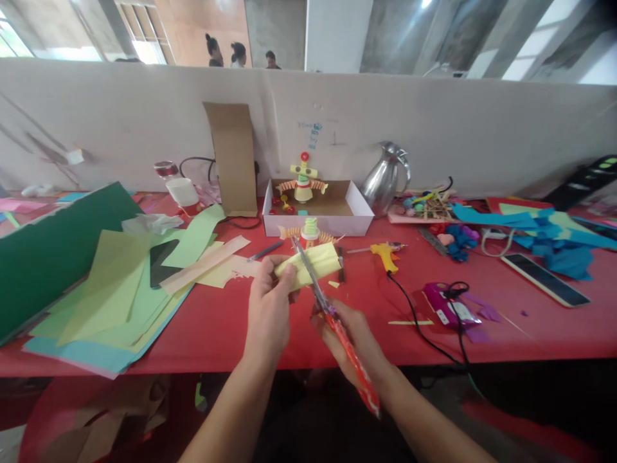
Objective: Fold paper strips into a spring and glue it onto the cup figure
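My left hand [271, 296] is closed on a folded piece of yellow paper [321, 260], thumb on top, near the middle of the table. Scissors [344, 337] with red handles are in my right hand [354, 331], its fingers wrapped around them. Their blades lie across the paper close to my left thumb; whether they are cutting into it I cannot tell. Just behind the paper stands a small paper figure [311, 230] with accordion-folded arms, its lower part hidden. A similar figure [303, 183] with a red ball on top stands in a white box [318, 225].
Stacked coloured paper [101, 289] and a green board [62, 251] lie left. A yellow glue gun [384, 255], its cord, a purple box [448, 305] and a phone [544, 280] are right. A steel jug [385, 177] stands by the partition [168, 116].
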The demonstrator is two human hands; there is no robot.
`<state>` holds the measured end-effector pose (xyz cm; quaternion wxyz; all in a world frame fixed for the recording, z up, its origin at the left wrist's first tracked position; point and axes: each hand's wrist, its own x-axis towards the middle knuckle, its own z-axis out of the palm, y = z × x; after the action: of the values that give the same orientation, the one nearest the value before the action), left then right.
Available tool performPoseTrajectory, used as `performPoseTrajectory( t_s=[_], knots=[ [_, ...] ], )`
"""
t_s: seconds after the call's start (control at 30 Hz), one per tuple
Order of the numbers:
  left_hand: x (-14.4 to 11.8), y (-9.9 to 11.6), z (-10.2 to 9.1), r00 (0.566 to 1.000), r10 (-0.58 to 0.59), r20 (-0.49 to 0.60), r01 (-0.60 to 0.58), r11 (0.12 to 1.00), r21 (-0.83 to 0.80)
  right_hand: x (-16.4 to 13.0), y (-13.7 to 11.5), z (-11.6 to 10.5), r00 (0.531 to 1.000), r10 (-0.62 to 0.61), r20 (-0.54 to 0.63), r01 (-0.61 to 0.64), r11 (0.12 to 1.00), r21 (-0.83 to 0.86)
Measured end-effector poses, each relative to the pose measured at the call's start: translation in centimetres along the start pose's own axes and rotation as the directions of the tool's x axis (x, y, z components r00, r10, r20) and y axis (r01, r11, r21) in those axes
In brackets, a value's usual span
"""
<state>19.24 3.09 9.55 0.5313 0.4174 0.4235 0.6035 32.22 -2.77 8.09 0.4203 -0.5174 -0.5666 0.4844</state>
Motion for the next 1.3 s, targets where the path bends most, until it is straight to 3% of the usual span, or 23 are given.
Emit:
performPoseTrajectory(
  t_s=[0.27,0.43,0.6,0.77,0.97,1.03,1.2,1.3],
  knots=[
    [0.0,-0.4,-0.3,1.0,0.008,0.027,-0.01,0.997,0.082,0.5,-0.6,-0.7,0.996,-0.012,0.089,0.009,1.0,0.028],
    [1.2,-1.6,-0.6,0.995,-0.098,-0.008,0.098,0.995,0.003,2.0,0.5,-0.4,0.994,0.054,0.091,-0.052,0.998,-0.027],
    [2.6,-3.7,-3.0,0.967,-0.244,-0.075,0.242,0.969,-0.041,4.2,2.4,1.0,0.985,0.119,0.125,-0.107,0.99,-0.096],
    [3.4,-4.8,-5.5,0.935,-0.349,-0.058,0.34,0.932,-0.124,5.4,3.0,1.7,0.932,0.266,0.246,-0.254,0.964,-0.08],
    [2.8,-5.1,-5.8,0.934,-0.349,-0.083,0.334,0.931,-0.149,6.3,2.7,2.0,0.85,0.403,0.339,-0.436,0.9,0.024],
    [2.6,-5.0,-5.7,0.933,-0.352,-0.067,0.336,0.924,-0.18,6.6,2.4,2.1,0.849,0.385,0.364,-0.421,0.907,0.025],
    [2.7,-4.7,-7.0,0.929,-0.364,-0.068,0.339,0.911,-0.236,7.1,1.8,1.6,0.902,0.337,0.271,-0.326,0.941,-0.087],
    [2.5,-4.6,-8.3,0.933,-0.36,0.003,0.343,0.886,-0.313,6.5,2.0,0.5,0.918,0.3,0.258,-0.229,0.935,-0.272]
  ],
)
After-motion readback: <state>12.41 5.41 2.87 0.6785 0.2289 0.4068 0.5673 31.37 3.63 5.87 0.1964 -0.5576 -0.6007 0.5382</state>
